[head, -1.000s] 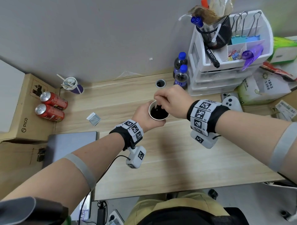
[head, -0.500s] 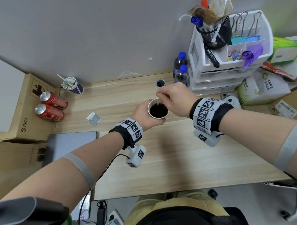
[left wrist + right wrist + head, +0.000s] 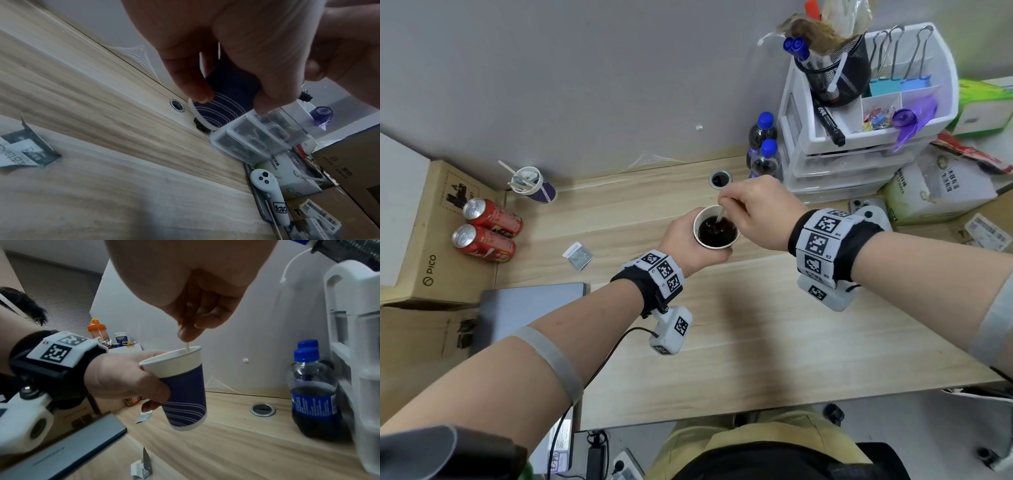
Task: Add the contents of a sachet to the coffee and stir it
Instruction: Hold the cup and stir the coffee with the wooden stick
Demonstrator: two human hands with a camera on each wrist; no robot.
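L hand wraps fingers round the paper cup, held off the desk, w/ R hand just above the cup, fingertips pinching 1 stirrer dipped in its coffee.

Right hand shifted stirrer from cup centre toward far rim.

Two red cans on a cardboard box, left of desk

A navy-and-white paper cup of dark coffee is held above the desk, a wooden stirrer dipped in.
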